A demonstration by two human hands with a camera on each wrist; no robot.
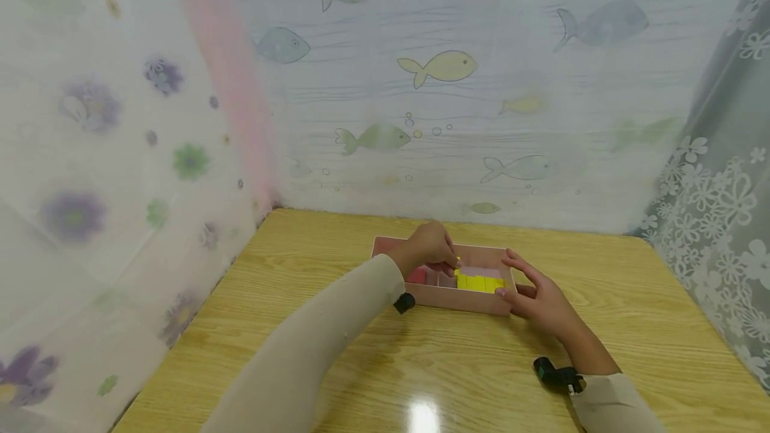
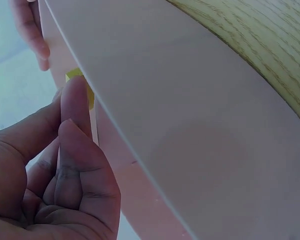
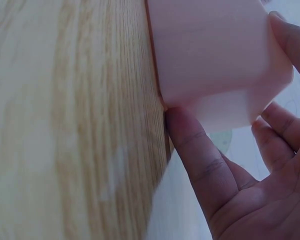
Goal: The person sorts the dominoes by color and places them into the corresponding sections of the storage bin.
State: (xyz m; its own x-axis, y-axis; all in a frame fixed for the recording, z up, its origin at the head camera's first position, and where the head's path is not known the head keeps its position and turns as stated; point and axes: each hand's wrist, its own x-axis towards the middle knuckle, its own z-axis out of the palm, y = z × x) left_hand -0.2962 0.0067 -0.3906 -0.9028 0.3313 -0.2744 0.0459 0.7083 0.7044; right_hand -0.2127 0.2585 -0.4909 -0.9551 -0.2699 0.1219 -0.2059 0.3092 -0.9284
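A shallow pink box (image 1: 457, 300) sits on the wooden table. My left hand (image 1: 430, 247) reaches over its near wall, fingertips bunched inside. In the left wrist view, a small yellow block (image 2: 74, 73) shows behind the thumb and finger of that hand (image 2: 65, 175), which seem to pinch it; the fingers hide most of it. A row of yellow blocks (image 1: 480, 283) lies along the box's near right side. Left of them is a red piece (image 1: 416, 276), partly covered by my left arm. My right hand (image 1: 544, 303) grips the box's right end, thumb in front, fingers at the far corner.
The wooden table (image 1: 337, 353) extends around the box on every side. A fish-print sheet (image 1: 445, 119) hangs behind it, a flower-print sheet (image 1: 120, 172) on the left, and a lacy curtain (image 1: 722, 212) on the right. Black cameras (image 1: 556, 374) are strapped to both wrists.
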